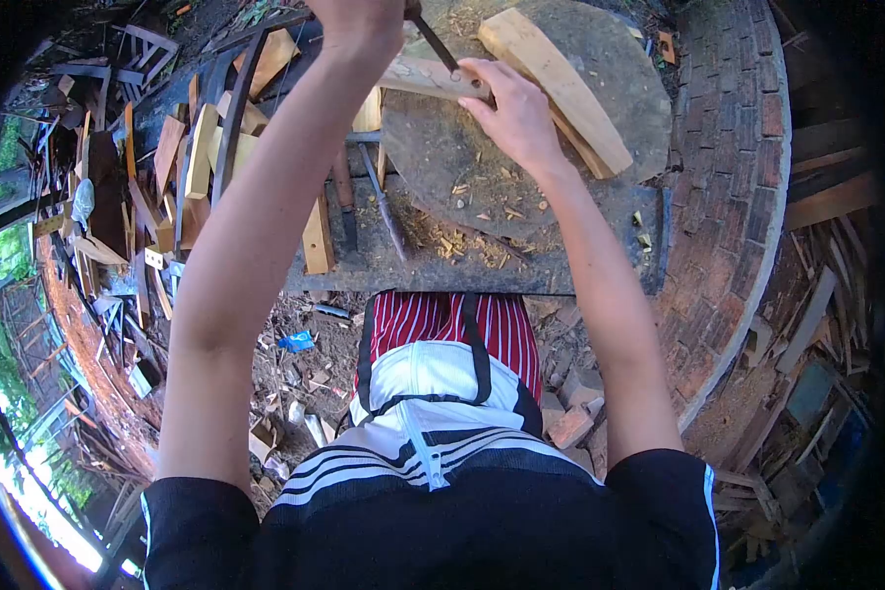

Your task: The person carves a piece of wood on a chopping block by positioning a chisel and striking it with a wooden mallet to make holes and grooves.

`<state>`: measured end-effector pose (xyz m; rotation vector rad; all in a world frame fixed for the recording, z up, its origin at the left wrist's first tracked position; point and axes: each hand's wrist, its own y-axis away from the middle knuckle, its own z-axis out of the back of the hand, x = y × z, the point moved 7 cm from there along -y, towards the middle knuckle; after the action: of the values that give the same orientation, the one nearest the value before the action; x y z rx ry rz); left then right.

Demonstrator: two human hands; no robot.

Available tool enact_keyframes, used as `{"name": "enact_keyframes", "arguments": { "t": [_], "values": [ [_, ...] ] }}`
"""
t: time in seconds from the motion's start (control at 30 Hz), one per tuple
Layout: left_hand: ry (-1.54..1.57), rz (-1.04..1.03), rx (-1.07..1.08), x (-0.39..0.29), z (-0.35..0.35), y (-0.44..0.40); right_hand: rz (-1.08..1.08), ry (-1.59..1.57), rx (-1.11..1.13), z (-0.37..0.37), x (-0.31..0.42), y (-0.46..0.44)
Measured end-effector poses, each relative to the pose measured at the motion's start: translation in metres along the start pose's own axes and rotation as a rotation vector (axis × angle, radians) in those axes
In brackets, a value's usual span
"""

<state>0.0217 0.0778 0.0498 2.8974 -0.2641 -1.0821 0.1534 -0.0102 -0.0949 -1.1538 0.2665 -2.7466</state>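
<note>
My left hand (pixel 359 14) is at the top edge, partly cut off, closed around a dark chisel (pixel 435 41). Its blade slants down to the right, and its tip meets a pale wooden bar (pixel 418 77) with holes in it. Thumb and fingers of my right hand (pixel 513 106) grip the right end of this bar, close to the chisel's tip. Beneath lies a round, worn wooden board (pixel 433 167). Just beyond my right hand rests a thick, slightly curved block of wood (pixel 560 93).
Wood chips (pixel 452 241) are scattered near the bench's front edge. A long metal tool (pixel 382 202) and a wooden-handled tool (pixel 343 187) lie left of the round board. Stacked wood pieces (pixel 202 152) crowd the left side. A brick ledge (pixel 728 187) curves along the right.
</note>
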Motion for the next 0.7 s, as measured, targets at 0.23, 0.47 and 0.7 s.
{"name": "enact_keyframes", "arguments": {
  "t": [0.23, 0.47, 0.7],
  "values": [
    [-0.716, -0.525, -0.092, -0.004, 0.002, -0.005, -0.005, 0.0, -0.017, 0.0, 0.0, 0.001],
    [-0.633, -0.507, 0.049, 0.006, -0.007, -0.011, 0.004, 0.002, -0.025, 0.0, -0.002, 0.001],
    [-0.61, -0.496, 0.112, 0.007, -0.013, -0.004, -0.035, -0.015, 0.022, -0.001, -0.005, 0.0]
  ]
}}
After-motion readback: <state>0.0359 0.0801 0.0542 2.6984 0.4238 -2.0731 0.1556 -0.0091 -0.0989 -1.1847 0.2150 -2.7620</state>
